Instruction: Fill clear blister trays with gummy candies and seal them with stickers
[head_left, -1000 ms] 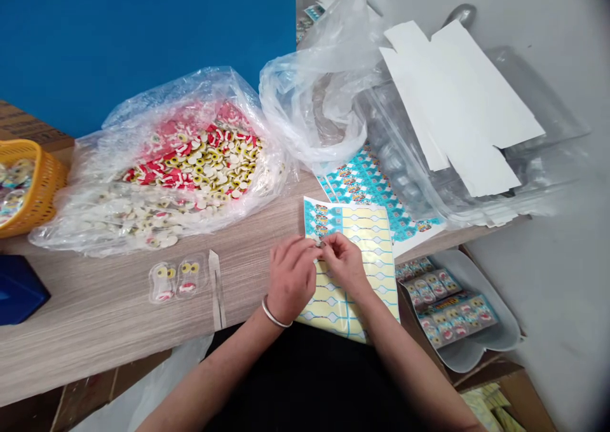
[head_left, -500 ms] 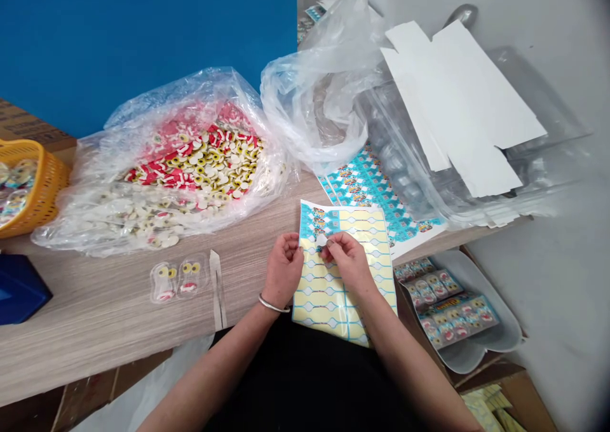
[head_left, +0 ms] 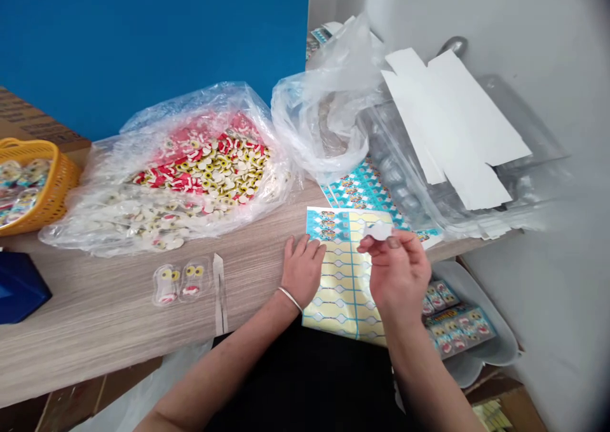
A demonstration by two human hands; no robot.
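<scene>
A yellow and blue sticker sheet (head_left: pixel 337 298) lies at the table's front edge, its upper left still printed with small figures. My left hand (head_left: pixel 303 270) rests palm down at the sheet's left edge, fingers spread and holding nothing. Raised above the sheet's right side, my right hand (head_left: pixel 399 270) pinches a small whitish sticker (head_left: pixel 380 230) between thumb and fingers. Two clear plastic blisters (head_left: pixel 182 281) with yellow eyes and red-and-white mouths lie to the left, beside a pale pointed strip (head_left: pixel 220 295).
An open plastic bag (head_left: pixel 90 219) of eye and mouth pieces fills the back left. A yellow basket (head_left: pixel 61 187) and a blue object (head_left: pixel 21 289) stand far left. White card (head_left: pixel 467 124) lies on clear trays at right. A grey bin (head_left: pixel 506 337) with packs is below.
My right hand has lifted away from the sheet to the right with the sticker. My left hand has opened from its curled grip and now lies flat. The view has shifted slightly.
</scene>
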